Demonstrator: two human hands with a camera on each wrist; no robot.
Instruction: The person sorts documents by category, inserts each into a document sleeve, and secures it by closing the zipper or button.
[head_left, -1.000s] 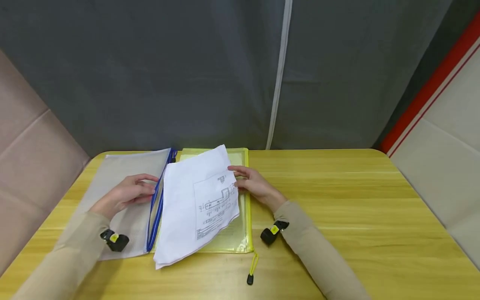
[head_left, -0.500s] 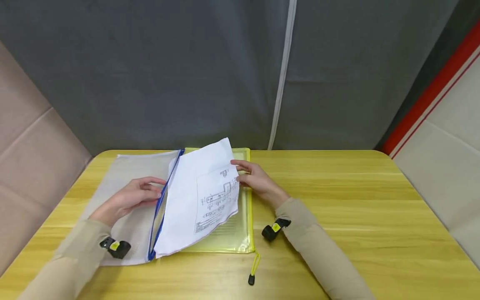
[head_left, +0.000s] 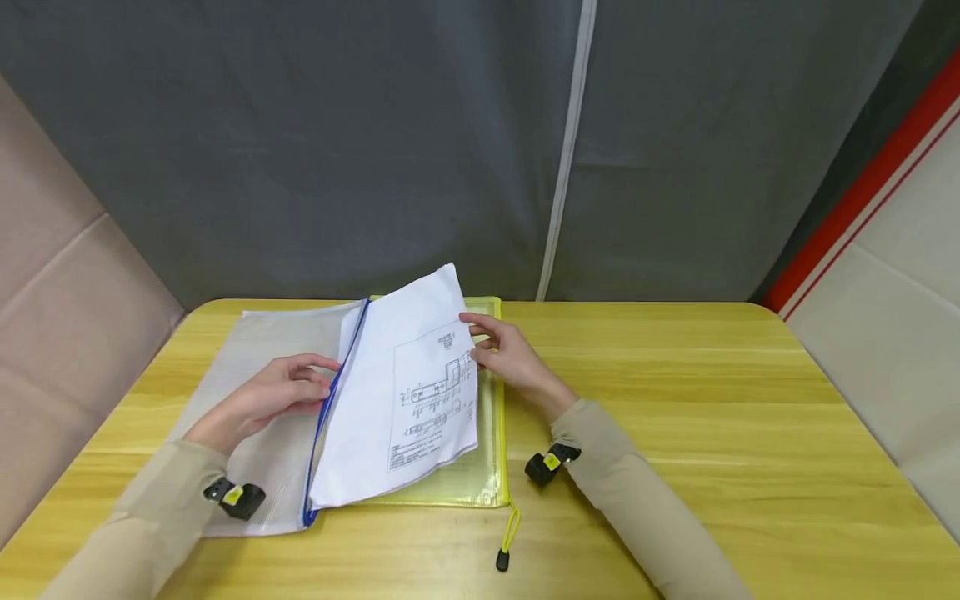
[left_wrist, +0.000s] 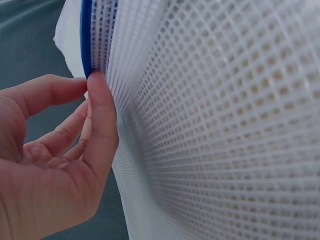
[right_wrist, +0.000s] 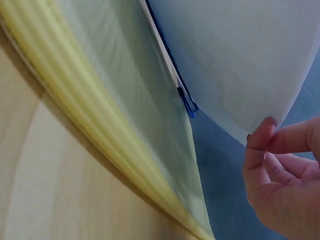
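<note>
**Sheets tilt toward blue-edged pouch on yellow table**

Raised higher than a second ago, the white papers (head_left: pixel 408 392) now stand steeper at the centre of the frame, their lower left corner drawn in against the blue zipper edge (head_left: pixel 330 408) of the white mesh pouch (head_left: pixel 262 375), where before it hung out over the table's near side. The right hand (head_left: pixel 506 358) holds the papers by their right edge, thumb and fingertips pinching the sheet just beside a printed diagram; the right wrist view shows a fingertip (right_wrist: pixel 262 132) pressed to the paper's rim. The left hand (head_left: pixel 270 396), lying on the mesh pouch left of centre, pinches the blue edge between thumb and forefinger, as the left wrist view shows with the thumb (left_wrist: pixel 100 115) against the blue strip. Beneath the papers, a yellow pouch (head_left: pixel 480 475) lies flat on the wooden table (head_left: pixel 712 417), its yellow zipper pull (head_left: pixel 506 537) trailing toward the lower middle of the frame. Grey curtain (head_left: pixel 375 142) fills the upper half.
</note>
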